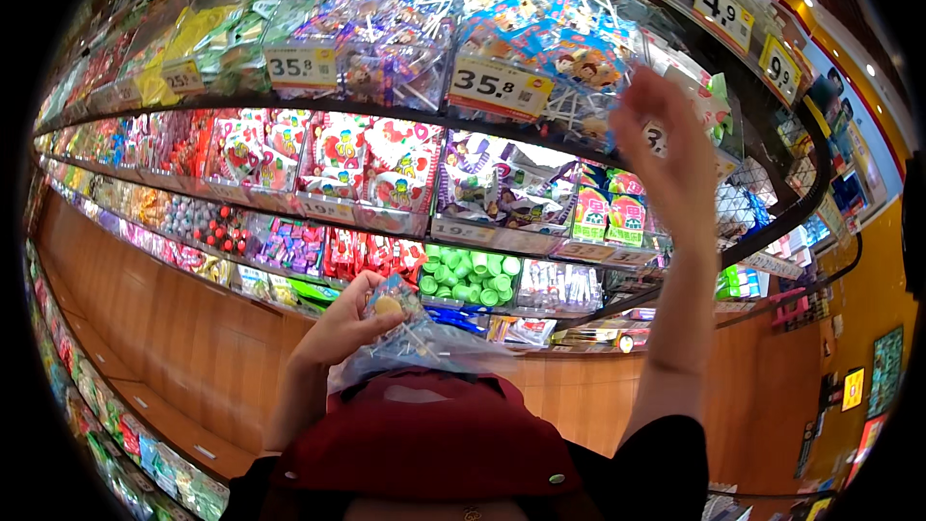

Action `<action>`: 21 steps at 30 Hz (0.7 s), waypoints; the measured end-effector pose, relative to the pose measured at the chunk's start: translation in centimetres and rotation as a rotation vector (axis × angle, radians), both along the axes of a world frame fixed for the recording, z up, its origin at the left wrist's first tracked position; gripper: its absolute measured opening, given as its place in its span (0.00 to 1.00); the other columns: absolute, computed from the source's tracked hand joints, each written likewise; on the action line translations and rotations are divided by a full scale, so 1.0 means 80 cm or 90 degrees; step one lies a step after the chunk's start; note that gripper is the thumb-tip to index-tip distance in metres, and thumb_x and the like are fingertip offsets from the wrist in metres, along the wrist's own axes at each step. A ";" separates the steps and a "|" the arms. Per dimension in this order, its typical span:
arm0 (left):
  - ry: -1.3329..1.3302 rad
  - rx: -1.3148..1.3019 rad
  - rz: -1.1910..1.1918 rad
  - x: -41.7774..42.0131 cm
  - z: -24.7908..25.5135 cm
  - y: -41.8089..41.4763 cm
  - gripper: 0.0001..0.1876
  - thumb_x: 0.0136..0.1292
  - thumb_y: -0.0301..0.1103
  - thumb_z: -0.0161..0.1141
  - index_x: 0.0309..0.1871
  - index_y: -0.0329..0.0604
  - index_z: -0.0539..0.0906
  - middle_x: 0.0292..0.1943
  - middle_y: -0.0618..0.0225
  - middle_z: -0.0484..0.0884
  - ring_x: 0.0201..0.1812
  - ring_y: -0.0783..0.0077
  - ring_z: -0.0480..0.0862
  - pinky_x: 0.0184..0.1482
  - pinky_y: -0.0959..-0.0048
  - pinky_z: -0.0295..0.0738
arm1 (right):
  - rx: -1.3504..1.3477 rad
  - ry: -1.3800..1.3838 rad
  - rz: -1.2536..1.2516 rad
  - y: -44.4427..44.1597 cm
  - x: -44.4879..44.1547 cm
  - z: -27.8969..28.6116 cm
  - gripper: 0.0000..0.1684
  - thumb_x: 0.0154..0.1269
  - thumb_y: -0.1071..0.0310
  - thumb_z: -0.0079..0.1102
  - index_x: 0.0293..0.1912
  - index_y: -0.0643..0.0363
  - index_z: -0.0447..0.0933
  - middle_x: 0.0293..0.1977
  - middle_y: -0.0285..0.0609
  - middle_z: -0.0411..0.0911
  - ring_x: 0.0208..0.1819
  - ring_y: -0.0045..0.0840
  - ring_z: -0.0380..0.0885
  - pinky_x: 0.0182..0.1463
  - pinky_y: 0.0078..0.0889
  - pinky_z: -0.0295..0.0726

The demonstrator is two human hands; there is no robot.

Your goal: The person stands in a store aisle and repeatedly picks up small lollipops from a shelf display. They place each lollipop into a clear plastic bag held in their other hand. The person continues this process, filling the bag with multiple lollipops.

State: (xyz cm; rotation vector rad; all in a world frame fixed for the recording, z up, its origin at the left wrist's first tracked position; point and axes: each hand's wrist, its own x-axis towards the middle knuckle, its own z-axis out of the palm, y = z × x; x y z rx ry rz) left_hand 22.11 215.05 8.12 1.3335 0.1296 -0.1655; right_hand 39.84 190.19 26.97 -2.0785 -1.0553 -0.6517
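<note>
My left hand (354,325) grips a clear plastic bag (448,353) in front of my red apron (434,434). Wrapped lollipops (394,311) with white sticks show in the bag near my thumb. My right hand (665,148) is raised and blurred at the right end of the top shelf. Its thumb and fingers look bent and apart, with a price tag (655,137) visible in the gap and nothing seen in the grasp. Just left of it, a clear bin holds blue-wrapped lollipops (579,61), sticks pointing many ways. Purple-wrapped lollipops (362,61) fill the neighbouring bin.
Lower tiers hold bagged candy (336,152), purple packets (506,181), green cups (470,275) and red packets (372,253). Price cards (499,87) front the top bins. A dark curved rail (781,221) passes behind my right forearm. Wooden flooring (181,304) lies below.
</note>
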 end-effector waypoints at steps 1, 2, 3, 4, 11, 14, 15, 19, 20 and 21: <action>0.003 -0.010 0.001 0.002 -0.004 -0.001 0.16 0.59 0.30 0.61 0.44 0.43 0.65 0.28 0.75 0.74 0.27 0.89 0.71 0.24 0.87 0.63 | 0.088 0.157 0.084 0.008 -0.027 -0.036 0.23 0.53 0.75 0.62 0.50 0.61 0.72 0.30 0.37 0.74 0.33 0.15 0.71 0.39 0.21 0.72; -0.001 -0.025 0.001 0.001 -0.001 -0.005 0.16 0.58 0.30 0.61 0.44 0.43 0.66 0.28 0.75 0.74 0.28 0.89 0.72 0.25 0.88 0.63 | 0.007 0.299 0.168 0.020 -0.063 -0.060 0.20 0.53 0.77 0.62 0.48 0.61 0.72 0.34 0.38 0.74 0.34 0.17 0.72 0.39 0.21 0.73; -0.011 -0.036 -0.014 0.005 0.009 -0.013 0.15 0.58 0.30 0.62 0.44 0.42 0.68 0.29 0.75 0.74 0.29 0.88 0.72 0.26 0.88 0.64 | -0.013 0.295 0.334 0.033 -0.077 -0.097 0.22 0.51 0.79 0.62 0.48 0.58 0.74 0.40 0.38 0.73 0.38 0.20 0.72 0.38 0.20 0.74; -0.018 -0.043 -0.012 0.007 0.019 -0.021 0.15 0.57 0.29 0.62 0.44 0.41 0.69 0.29 0.75 0.74 0.29 0.88 0.72 0.27 0.87 0.64 | -0.108 0.277 0.346 0.046 -0.097 -0.112 0.21 0.52 0.75 0.63 0.48 0.56 0.74 0.41 0.38 0.71 0.38 0.22 0.72 0.34 0.21 0.73; -0.187 0.266 0.166 0.004 0.011 -0.051 0.13 0.50 0.26 0.64 0.40 0.40 0.75 0.30 0.73 0.76 0.33 0.85 0.73 0.30 0.82 0.67 | -0.088 0.472 0.236 0.076 -0.120 -0.162 0.19 0.57 0.67 0.62 0.49 0.55 0.73 0.29 0.39 0.70 0.23 0.15 0.71 0.25 0.18 0.71; -0.179 0.331 0.134 0.002 0.016 -0.061 0.21 0.50 0.27 0.66 0.47 0.42 0.71 0.30 0.74 0.75 0.29 0.86 0.73 0.25 0.84 0.65 | -0.061 0.723 0.234 0.067 -0.109 -0.146 0.11 0.58 0.67 0.60 0.41 0.60 0.78 0.21 0.38 0.76 0.20 0.15 0.75 0.22 0.17 0.72; -0.173 0.279 0.102 0.001 0.021 -0.061 0.24 0.49 0.27 0.67 0.49 0.44 0.69 0.31 0.74 0.75 0.26 0.87 0.72 0.24 0.85 0.64 | -0.078 0.740 0.230 0.061 -0.103 -0.145 0.10 0.59 0.67 0.59 0.41 0.60 0.77 0.21 0.38 0.77 0.18 0.15 0.75 0.21 0.17 0.72; -0.186 0.097 -0.002 -0.005 0.030 -0.056 0.43 0.45 0.22 0.69 0.63 0.49 0.54 0.37 0.70 0.73 0.18 0.92 0.66 0.18 0.89 0.59 | -0.019 0.732 0.219 0.032 -0.074 -0.118 0.07 0.63 0.68 0.53 0.38 0.61 0.74 0.25 0.38 0.77 0.12 0.17 0.72 0.14 0.19 0.70; -0.188 0.091 -0.007 -0.008 0.036 -0.051 0.44 0.45 0.22 0.68 0.64 0.48 0.54 0.38 0.70 0.73 0.18 0.93 0.65 0.18 0.89 0.59 | 0.093 0.752 0.262 0.014 -0.058 -0.100 0.07 0.64 0.69 0.51 0.39 0.61 0.70 0.28 0.39 0.76 0.15 0.19 0.74 0.16 0.19 0.73; -0.188 0.085 -0.014 -0.008 0.036 -0.047 0.44 0.45 0.22 0.68 0.65 0.48 0.54 0.38 0.70 0.73 0.18 0.94 0.64 0.18 0.89 0.58 | 0.233 0.740 0.253 -0.003 -0.044 -0.088 0.08 0.65 0.70 0.50 0.43 0.61 0.67 0.32 0.42 0.76 0.21 0.21 0.77 0.23 0.21 0.77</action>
